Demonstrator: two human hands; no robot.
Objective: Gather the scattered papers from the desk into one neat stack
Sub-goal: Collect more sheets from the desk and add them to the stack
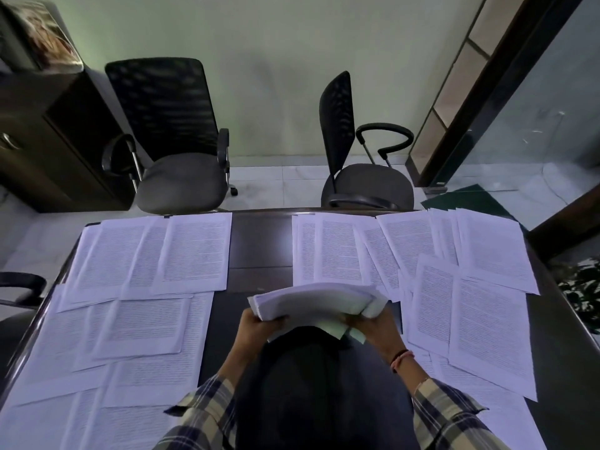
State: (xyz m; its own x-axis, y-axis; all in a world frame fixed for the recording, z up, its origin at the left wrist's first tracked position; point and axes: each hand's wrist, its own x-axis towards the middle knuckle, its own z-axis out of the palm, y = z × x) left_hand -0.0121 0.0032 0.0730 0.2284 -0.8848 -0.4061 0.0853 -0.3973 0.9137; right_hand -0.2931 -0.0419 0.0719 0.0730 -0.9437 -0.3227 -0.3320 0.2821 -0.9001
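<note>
At centre frame, left hand and right hand grip a thick white paper bundle above the dark counter, fingers closed on its ends; squaring edges before collecting surrounding printed sheets seems wise.

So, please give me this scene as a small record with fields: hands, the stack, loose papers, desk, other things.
left hand: grips the stack's left end
right hand: grips its right end
stack: thick, bowed, held above the desk's middle
loose papers: printed sheets, overlapping, left group and right group
desk: dark, bare strip in the middle
chairs: two, empty, beyond the far edge
</note>
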